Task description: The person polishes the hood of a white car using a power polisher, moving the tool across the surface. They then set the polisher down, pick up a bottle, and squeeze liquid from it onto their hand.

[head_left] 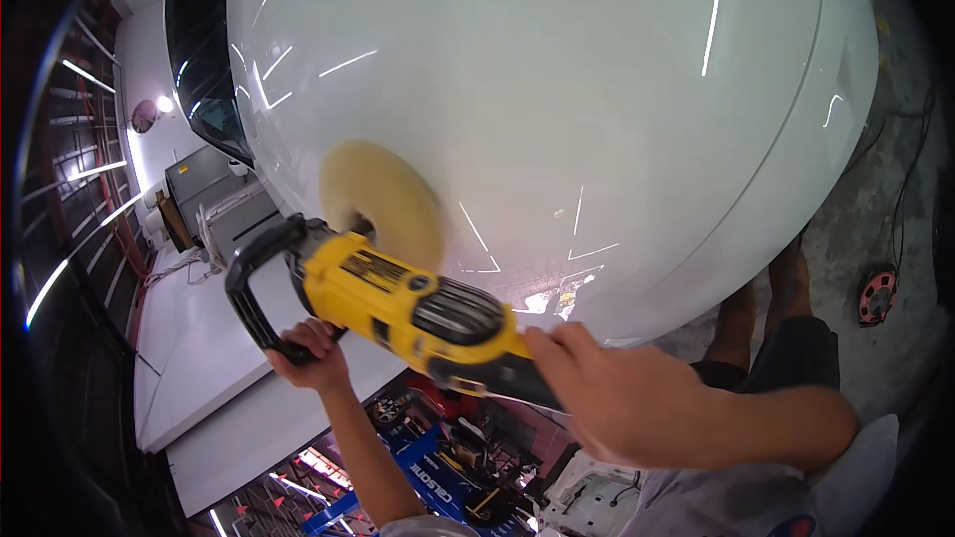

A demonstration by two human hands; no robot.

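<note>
A yellow and black rotary polisher (383,288) lies across the middle of the view, with both hands on it. My left hand (313,358) is closed round the black loop handle (244,278) at its front end. Round the rear grip my right hand (617,388) is wrapped; the grip's end is hidden in the palm. The round, pale yellow pad (383,194) looks blurred and appears to rest, somewhat tilted, against a glossy white car body panel (557,109). Light streaks reflect in the panel.
A dark windscreen (207,50) borders the panel on the left. On the concrete floor at right sits a red and black cord reel (877,295) with a cable. White panels (214,338) stand at lower left. Below are blue equipment (428,467) and assorted parts. My legs show at right.
</note>
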